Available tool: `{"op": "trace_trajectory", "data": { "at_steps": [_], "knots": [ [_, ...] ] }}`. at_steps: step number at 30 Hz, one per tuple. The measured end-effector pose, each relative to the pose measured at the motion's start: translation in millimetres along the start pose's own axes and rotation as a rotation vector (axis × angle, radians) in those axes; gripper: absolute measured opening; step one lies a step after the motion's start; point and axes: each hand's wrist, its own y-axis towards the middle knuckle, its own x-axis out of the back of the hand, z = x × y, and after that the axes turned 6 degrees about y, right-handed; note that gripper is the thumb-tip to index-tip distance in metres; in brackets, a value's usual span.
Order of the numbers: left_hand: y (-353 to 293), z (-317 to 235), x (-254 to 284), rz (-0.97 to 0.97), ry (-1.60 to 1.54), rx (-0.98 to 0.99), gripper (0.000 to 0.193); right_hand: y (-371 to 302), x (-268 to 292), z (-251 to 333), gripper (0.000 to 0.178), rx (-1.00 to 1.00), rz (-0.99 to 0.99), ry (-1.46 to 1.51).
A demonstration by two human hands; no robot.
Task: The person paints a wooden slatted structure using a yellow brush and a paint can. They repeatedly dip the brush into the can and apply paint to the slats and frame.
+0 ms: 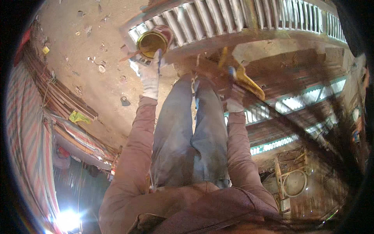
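Note:
My left hand (149, 78), in a pale work glove with a blue thumb, grips a round open-topped can (152, 43). The thumb lies over the can's near rim; the other fingers are partly hidden. Inside, the can looks dull yellow, and its outer wall is reddish. My right hand (235, 97), gloved too and smeared by motion, is closed around a yellow, curved, flat-looking thing (250, 84). Its exact kind does not show. Just beyond my hands stretches a long dark-framed metal panel with pale upright slats (210, 17).
More slatted metal panels (288, 104) lie to the right, with a dark beam crossing them. Debris dots the dirt floor (105, 35). At left are stacked boards (64, 87), a striped sheet (29, 128) and a bright lamp (67, 220). A round hoop (295, 183) lies lower right.

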Motion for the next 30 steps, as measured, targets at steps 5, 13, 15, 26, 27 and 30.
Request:
{"op": "trace_trajectory", "data": {
  "at_steps": [5, 13, 15, 26, 27, 30],
  "knots": [
    [-36.2, -56.1, 14.8, -0.090, -0.771, 0.635, 0.091, 65.7, 41.6, -41.4, 0.027, -0.066, -0.499, 0.375],
    [-141.0, -62.9, -10.5, 0.180, -0.441, 0.598, 0.087, 119.8, -14.3, -46.6, 0.040, 0.136, -0.310, -0.256],
    [-152.7, -74.7, -10.8, 0.330, -0.249, 0.605, 0.084, 102.7, -24.2, -31.0, 0.038, 0.262, -0.308, -0.265],
    [-199.5, -17.7, -23.9, 0.524, -0.206, 0.029, 0.052, 141.4, 30.9, -99.6, 0.039, 0.099, -0.504, -0.014],
    [-209.4, -5.5, -24.1, 0.573, -0.191, 0.062, 0.051, 142.2, 20.8, -95.4, 0.039, 0.129, -0.508, 0.024],
    [-224.7, 18.9, -25.8, 0.822, 0.043, 0.053, 0.051, 144.4, 8.7, -93.0, 0.037, 0.164, -0.505, 0.061]
  ]
}}
